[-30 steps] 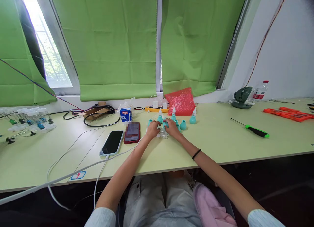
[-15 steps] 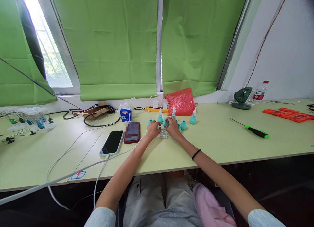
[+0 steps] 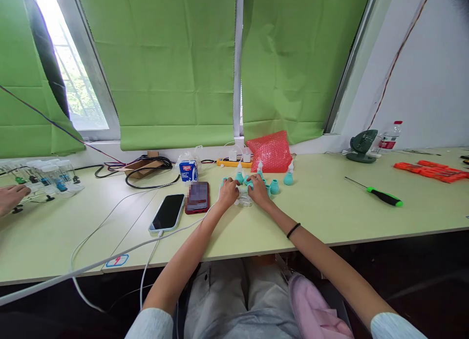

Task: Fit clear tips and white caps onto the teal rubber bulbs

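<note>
In the middle of the table my left hand (image 3: 229, 192) has its fingers curled together; what they grip is hidden. Close beside it, my right hand (image 3: 258, 191) is closed, with a teal rubber bulb (image 3: 250, 185) at its fingertips, mostly covered by the fingers. Several clear plastic pieces (image 3: 243, 199) lie between and just below the two hands. More teal bulbs stand around them: a bare open-necked bulb (image 3: 274, 186) to the right, and a bulb with a pale pointed nozzle (image 3: 288, 178) farther right. Behind the hands stands another nozzled bulb (image 3: 239, 177).
Two phones, a white-edged phone (image 3: 167, 213) and a red-cased phone (image 3: 197, 198), lie left of my hands, with a white cable (image 3: 110, 259) crossing the table. A red bubble-wrap bag (image 3: 270, 152) lies behind. A screwdriver (image 3: 384, 196) lies right. Another person's hand (image 3: 12, 199) is far left.
The teal bulb between my hands has shifted slightly and is more covered by my fingers. Another person's hand has come in at the far left, by the clear containers.
</note>
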Available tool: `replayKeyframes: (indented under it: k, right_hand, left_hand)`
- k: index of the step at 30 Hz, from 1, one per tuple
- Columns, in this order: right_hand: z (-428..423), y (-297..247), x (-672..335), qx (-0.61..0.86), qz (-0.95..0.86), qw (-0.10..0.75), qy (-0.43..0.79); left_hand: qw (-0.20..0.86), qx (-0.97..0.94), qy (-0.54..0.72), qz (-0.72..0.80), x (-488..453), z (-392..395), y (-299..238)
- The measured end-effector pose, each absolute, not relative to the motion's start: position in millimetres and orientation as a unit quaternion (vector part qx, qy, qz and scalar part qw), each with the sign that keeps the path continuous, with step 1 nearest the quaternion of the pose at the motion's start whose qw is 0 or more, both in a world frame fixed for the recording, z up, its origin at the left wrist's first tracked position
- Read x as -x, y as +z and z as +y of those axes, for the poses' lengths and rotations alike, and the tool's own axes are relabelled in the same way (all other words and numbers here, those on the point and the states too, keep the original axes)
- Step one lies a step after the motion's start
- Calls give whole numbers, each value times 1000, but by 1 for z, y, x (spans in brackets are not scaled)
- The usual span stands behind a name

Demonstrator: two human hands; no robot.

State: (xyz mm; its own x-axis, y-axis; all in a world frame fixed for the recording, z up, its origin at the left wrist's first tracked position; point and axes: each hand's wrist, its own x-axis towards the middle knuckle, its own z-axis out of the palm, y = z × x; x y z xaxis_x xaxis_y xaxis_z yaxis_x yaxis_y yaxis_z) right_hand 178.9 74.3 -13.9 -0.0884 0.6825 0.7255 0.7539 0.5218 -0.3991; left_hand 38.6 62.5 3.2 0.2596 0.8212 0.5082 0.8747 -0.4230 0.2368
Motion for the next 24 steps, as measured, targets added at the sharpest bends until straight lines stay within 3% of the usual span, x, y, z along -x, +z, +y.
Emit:
replayKeyframes:
  k: [12, 24]
  right_hand:
    - [70, -7, -178, 468, -738, 484, -42]
    - [73, -14, -177, 482, -752, 448, -34]
  left_hand:
    - [32, 804, -270, -529, -37, 61, 5]
    - [27, 797, -277, -536, -37, 63, 4]
